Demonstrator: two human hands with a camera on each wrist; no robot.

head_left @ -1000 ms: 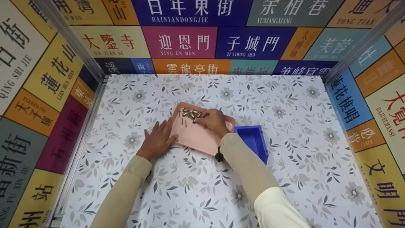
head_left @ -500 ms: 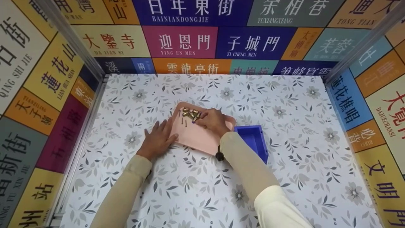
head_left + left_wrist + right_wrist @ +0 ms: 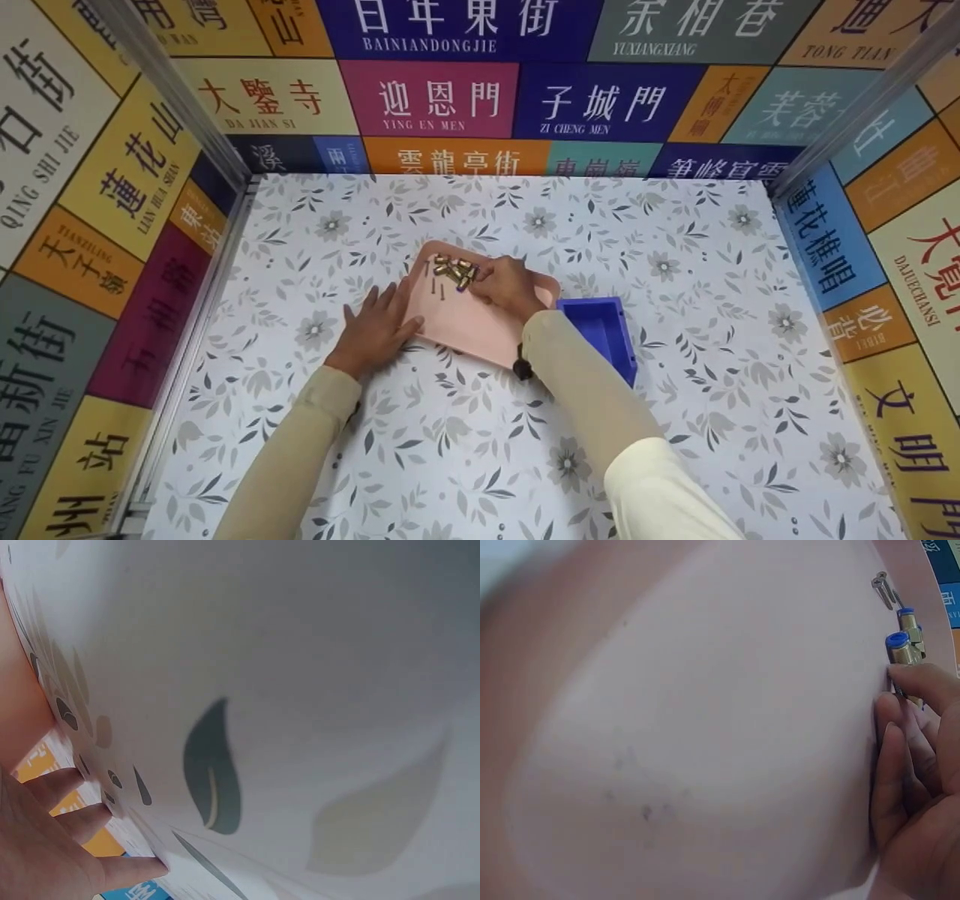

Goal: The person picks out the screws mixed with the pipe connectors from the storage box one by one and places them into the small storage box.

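Observation:
A pink tray [image 3: 472,322] holds a small heap of brass push-in fittings [image 3: 454,268] with blue collars, and several screws [image 3: 437,289] lie beside them. My right hand [image 3: 506,285] reaches over the tray at the heap's right side. In the right wrist view, its thumb and forefinger pinch a thin dark piece that looks like a screw [image 3: 900,692], right beside a fitting [image 3: 901,651]. Most of that piece is hidden by the fingers. My left hand [image 3: 375,330] lies with fingers spread, its fingertips and thumb at the tray's left edge.
A blue open bin [image 3: 626,345] stands against the tray's right side, partly covered by the right forearm. A flower-patterned cloth [image 3: 540,221] covers the table. Walls with coloured sign panels [image 3: 442,97] close in the back and both sides.
My right fingers have shifted slightly at the right side of the fittings, and a few fittings lie a little differently. The left hand, tray and blue bin stay in place.

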